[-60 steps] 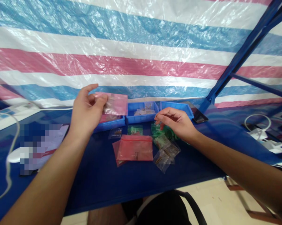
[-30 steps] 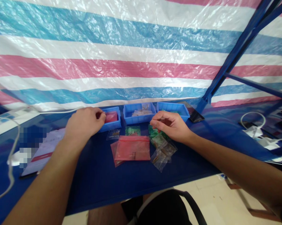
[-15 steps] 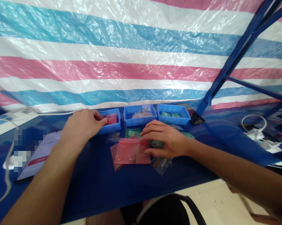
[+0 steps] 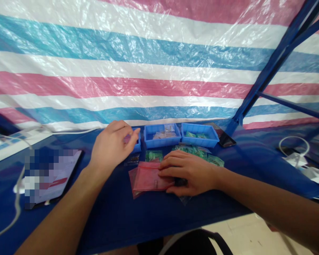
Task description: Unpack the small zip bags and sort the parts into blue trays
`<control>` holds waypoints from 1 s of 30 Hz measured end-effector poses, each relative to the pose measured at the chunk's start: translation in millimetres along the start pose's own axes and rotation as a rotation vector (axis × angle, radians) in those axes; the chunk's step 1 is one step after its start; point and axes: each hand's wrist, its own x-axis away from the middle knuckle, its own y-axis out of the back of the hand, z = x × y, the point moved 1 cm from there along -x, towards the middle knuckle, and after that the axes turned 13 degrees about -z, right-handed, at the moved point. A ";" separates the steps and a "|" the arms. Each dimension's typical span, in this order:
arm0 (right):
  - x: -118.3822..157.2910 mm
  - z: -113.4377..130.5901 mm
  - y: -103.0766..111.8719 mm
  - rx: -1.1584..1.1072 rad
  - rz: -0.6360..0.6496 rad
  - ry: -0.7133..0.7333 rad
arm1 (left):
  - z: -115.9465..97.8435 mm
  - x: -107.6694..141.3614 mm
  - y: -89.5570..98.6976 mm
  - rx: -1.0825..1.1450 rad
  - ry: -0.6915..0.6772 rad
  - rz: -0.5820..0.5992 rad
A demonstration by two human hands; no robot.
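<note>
My left hand [image 4: 114, 144] hovers over the left blue bin [image 4: 138, 144], its fingers loosely curled and the thumb extended, with nothing visible in them. Pink contents show through the gap. My right hand [image 4: 188, 173] rests with spread fingers over the right part of a pink zip bag [image 4: 147, 177], which lies on another pink bag [image 4: 131, 179]. A clear bag [image 4: 185, 200] is partly hidden beneath that hand. Small green bags [image 4: 153, 156] and another clear bag with small metallic parts [image 4: 133, 160] lie behind the pink ones.
The middle blue bin [image 4: 162, 142] holds clear packets, and the right blue bin [image 4: 202, 142] holds green ones. More green bags [image 4: 198, 151] lie before them. A tablet [image 4: 64, 177] is at left, a phone [image 4: 226, 140] at right. White cables [image 4: 294, 138] lie farther right.
My left hand has lifted from inside the left bin and moved right. My right hand has come down a little over the pink and clear bags. The view has tilted slightly up.
</note>
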 end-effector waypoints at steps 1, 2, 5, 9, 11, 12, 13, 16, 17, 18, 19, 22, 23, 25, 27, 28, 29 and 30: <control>-0.3 0.9 0.3 0.004 0.001 -0.003 | -2.6 -0.3 1.0 0.053 -0.041 0.016; -0.4 1.7 0.5 0.007 0.002 -0.005 | -4.8 -0.7 2.5 0.098 -0.076 0.039; 0.1 2.6 0.7 0.011 -0.008 -0.010 | -7.9 -2.7 9.3 0.187 -0.155 0.180; 1.2 1.5 0.0 0.022 -0.021 -0.003 | -2.3 -5.8 17.4 0.222 -0.156 0.415; 1.3 1.2 -0.3 0.030 -0.021 -0.001 | 3.9 -5.8 18.3 0.222 -0.113 0.515; 1.3 1.1 -0.4 0.033 -0.022 0.000 | 6.8 -5.2 17.9 0.227 -0.091 0.567; 1.4 1.0 -0.5 0.035 -0.022 0.001 | 9.2 -4.4 17.0 0.231 -0.079 0.611; 1.9 0.2 -0.8 0.041 -0.020 0.005 | 12.0 -0.9 13.7 0.237 -0.074 0.711; 2.2 -0.2 -0.8 0.040 -0.021 0.006 | 12.1 0.3 12.8 0.240 -0.069 0.732; 2.6 -0.7 -0.8 0.038 -0.022 0.005 | 12.0 1.3 12.2 0.246 -0.060 0.748; 2.9 -1.1 -0.7 0.037 -0.022 0.003 | 12.2 2.3 11.8 0.253 -0.050 0.760; 3.8 -1.5 -0.3 0.031 -0.024 -0.004 | 14.3 4.4 11.9 0.284 -0.036 0.788; 3.9 -1.3 -0.3 0.030 -0.025 -0.004 | 15.4 5.0 12.1 0.296 -0.027 0.795; 3.9 -0.7 -0.4 0.029 -0.029 -0.002 | 17.2 5.9 12.4 0.316 -0.003 0.802; 3.7 0.1 -0.7 0.034 -0.028 0.000 | 17.7 6.3 12.6 0.326 0.011 0.801; 3.5 0.5 -0.7 0.037 -0.028 0.001 | 17.4 6.1 13.0 0.323 0.008 0.797; 3.2 0.8 -0.6 0.040 -0.029 0.000 | 16.9 5.5 13.7 0.318 -0.002 0.792; 2.8 1.2 -0.3 0.042 -0.028 -0.002 | 16.3 4.4 15.0 0.311 -0.012 0.783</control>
